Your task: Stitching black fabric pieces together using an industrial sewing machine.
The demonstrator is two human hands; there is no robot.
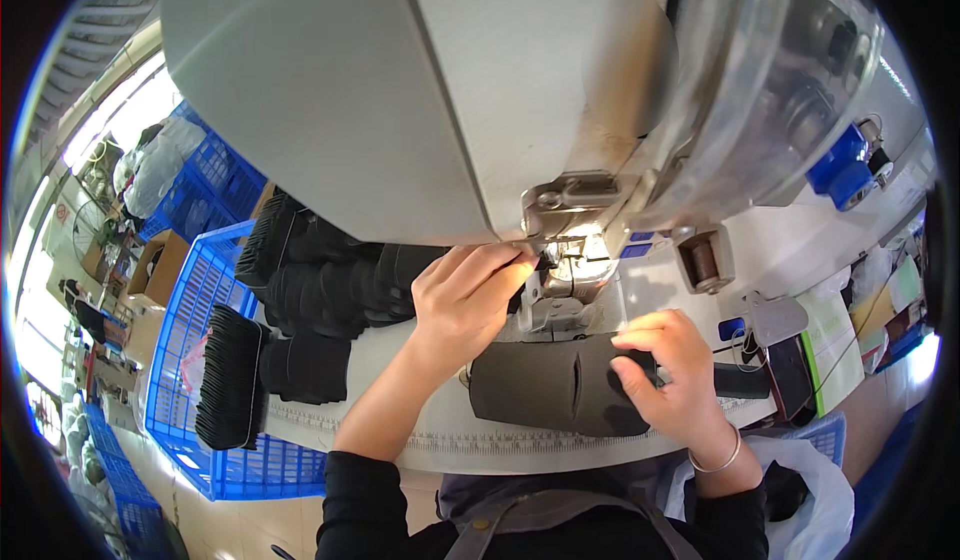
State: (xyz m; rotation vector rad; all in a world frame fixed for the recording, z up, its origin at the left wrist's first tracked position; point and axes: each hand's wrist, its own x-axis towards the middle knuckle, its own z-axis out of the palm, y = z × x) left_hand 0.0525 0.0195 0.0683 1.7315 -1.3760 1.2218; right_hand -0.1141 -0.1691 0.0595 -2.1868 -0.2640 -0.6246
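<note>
Feeding step, judging by hands: left hand pinched on dark piece at needle; right hand clamped on grey fabric. Next needs steady alignment.

We note a white table with a ruled front edge. Blue crates stand at its left, cardboard boxes beyond them. Daylight enters through windows at upper left.
</note>
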